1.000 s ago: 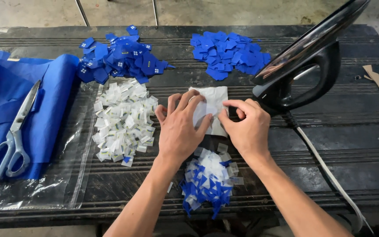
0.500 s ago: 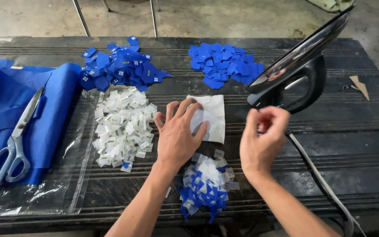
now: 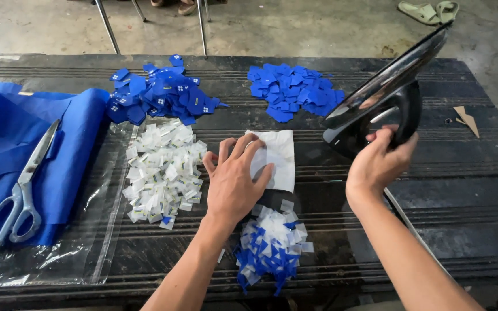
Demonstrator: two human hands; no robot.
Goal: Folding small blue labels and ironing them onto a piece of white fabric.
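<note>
At the middle of the dark tabletop (image 3: pixel 491 173), the left hand (image 3: pixel 234 184) is laid flat, palm down, with its fingers spread, pressing on the left edge of a white square of cloth (image 3: pixel 278 158); nothing is gripped by it. To the right, the right hand (image 3: pixel 378 164) is raised and curled against the handle of a black iron (image 3: pixel 384 103), which is stood upright on its heel with its shiny soleplate tilted up toward the far right; whether the handle is fully grasped cannot be told. A cord (image 3: pixel 410 224) is seen running from the iron toward the near edge, behind the right forearm.

Just below the left wrist, a mixed heap of blue and white pieces (image 3: pixel 272 250) is piled. Just left of the hand, a heap of small white pieces (image 3: pixel 162 170) is spread, partly over a clear plastic sheet (image 3: pixel 47 259). Beyond it, a pile of blue patches with small white marks (image 3: pixel 159 92) is found, and well to its right a pile of plain blue patches (image 3: pixel 292 89). Along the left edge, blue fabric (image 3: pixel 7 132) is draped, with scissors (image 3: pixel 21 190) laid on it. Near the far right edge, a small tan wedge (image 3: pixel 467 120) is lying. Past the tabletop, a concrete floor (image 3: pixel 295 26), metal chair legs (image 3: pixel 108 20) and a pair of sandals (image 3: pixel 430 10) are visible
</note>
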